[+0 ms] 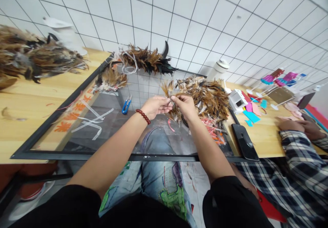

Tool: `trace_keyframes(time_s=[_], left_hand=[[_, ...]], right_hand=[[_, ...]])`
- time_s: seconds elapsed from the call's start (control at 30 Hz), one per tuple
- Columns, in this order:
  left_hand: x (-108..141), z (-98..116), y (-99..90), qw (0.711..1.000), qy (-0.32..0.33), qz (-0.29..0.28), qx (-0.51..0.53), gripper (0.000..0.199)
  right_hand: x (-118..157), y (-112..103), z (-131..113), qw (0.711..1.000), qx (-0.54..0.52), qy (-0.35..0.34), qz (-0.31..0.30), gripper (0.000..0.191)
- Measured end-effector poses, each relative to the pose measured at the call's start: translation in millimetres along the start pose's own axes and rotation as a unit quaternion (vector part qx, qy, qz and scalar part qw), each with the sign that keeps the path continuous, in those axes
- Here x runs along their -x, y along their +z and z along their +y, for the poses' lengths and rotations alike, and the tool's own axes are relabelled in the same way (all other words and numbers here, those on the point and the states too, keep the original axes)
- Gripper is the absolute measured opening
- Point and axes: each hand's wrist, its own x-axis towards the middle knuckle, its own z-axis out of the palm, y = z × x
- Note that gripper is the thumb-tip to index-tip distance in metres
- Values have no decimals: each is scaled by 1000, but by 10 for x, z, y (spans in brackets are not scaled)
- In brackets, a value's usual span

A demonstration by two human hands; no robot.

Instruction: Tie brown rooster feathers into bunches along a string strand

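Observation:
My left hand [157, 107] and my right hand [185, 105] meet over the middle of a black-framed glass panel [133, 142]. Between their fingertips is a small tuft of brown feathers [167, 87], its tips pointing up and away from me. Both hands are closed in a pinch on its lower end. Just beyond my right hand spreads a big heap of brown and cream feathers [212, 96]. Pink and white strips [212, 130] lie at the heap's near side. To the left of my left hand rest blue thread snips [126, 105].
Clear strips [93, 120] lie crossed on the left of the panel. Feather bundles [148, 58] stand at its back, and another pile [38, 55] lies far left. A phone [244, 142], white bottle [219, 69] and coloured paper pieces [252, 115] are on the right, beside a person in plaid sleeves [302, 152].

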Motion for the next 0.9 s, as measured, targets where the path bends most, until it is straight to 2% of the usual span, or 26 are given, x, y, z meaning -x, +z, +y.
trace_keyframes(time_s=[0.23,0.37,0.47,0.53,0.6,0.67,0.77,0.9], left_hand=[[-6,-30,-2,999,-2,-33,-43,16],[3,-6,-2,999,16,-24,23,13],[11,21,-3,998,6,-44,43,12],[13,27,-7,996,-26,-85,26,12],[12,23,-11,991,-60,-117,3,12],[13,11,-9,989,-70,-130,-12,13],[24,-12,16,991,-34,-124,-25,15],[43,-40,74,996,9,-73,-60,10]], right_hand=[[-9,-3,-15,999,-32,2,-11,30],[-28,-54,-41,985,-145,89,4,35],[-11,-82,-74,971,-180,147,-62,41],[9,-88,-96,962,-178,158,-131,38],[25,-86,-107,960,-171,152,-160,36],[30,-78,-107,968,-166,133,-136,37],[28,-52,-94,978,-156,113,-73,37],[34,-1,-85,981,-145,120,-52,36]])
